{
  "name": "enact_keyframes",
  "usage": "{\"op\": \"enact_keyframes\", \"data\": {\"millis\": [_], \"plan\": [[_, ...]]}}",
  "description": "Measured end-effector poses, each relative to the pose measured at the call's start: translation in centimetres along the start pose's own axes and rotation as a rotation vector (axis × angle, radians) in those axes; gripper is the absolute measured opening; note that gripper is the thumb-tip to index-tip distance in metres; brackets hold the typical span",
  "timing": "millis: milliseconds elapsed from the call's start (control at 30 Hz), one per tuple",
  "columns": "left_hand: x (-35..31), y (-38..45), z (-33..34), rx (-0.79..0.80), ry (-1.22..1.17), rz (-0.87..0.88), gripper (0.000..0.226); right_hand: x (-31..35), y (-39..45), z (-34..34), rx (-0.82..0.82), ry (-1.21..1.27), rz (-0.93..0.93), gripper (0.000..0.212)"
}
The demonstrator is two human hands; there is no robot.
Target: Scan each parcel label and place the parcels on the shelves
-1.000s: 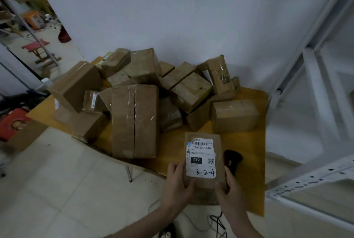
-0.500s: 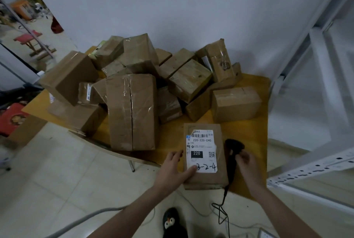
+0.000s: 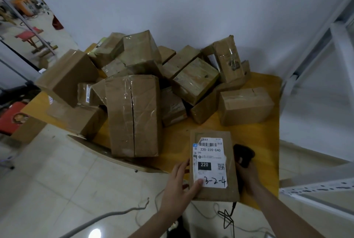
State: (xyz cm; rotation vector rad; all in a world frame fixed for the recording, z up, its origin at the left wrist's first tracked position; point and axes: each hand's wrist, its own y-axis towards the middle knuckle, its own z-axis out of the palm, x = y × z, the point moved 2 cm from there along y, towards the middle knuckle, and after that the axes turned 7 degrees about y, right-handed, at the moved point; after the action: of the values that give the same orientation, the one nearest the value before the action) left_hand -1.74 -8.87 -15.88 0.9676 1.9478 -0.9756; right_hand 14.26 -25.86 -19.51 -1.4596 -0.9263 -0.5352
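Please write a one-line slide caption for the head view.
Left hand steadies labelled parcel on yellow table; right hand grips black scanner.

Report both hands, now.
Left hand: grips the labelled parcel by its edge.
Right hand: fingers wrapped round the black scanner.

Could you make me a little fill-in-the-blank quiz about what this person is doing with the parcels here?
1. The handwritten code on the label of the flat parcel reads ____.
2. The right hand grips a black ____.
3. The left hand has its ____ pressed on the label's lower corner.
4. The pile of boxes lies on a ____-coloured table.

Missing words: 3-2-4; scanner; thumb; yellow
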Motion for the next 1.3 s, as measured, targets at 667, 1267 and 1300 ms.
{"op": "enact_keyframes", "data": {"millis": [667,1267,1300], "plan": [[0.4,-0.1,0.5,-0.064,0.029,0.061,0.086,11.6,-19.2,1.7,0.214,-0.223,-0.085,0.013],[0.3,0.0,0.5,-0.031,-0.005,0.062,0.071,10.6,-15.7,1.6,0.092,-0.153,-0.186,0.011],[0.4,0.0,0.5,-0.031,-0.011,0.059,0.071,10.2,-14.7,0.8,0.043,-0.14,-0.186,0.012]]}}
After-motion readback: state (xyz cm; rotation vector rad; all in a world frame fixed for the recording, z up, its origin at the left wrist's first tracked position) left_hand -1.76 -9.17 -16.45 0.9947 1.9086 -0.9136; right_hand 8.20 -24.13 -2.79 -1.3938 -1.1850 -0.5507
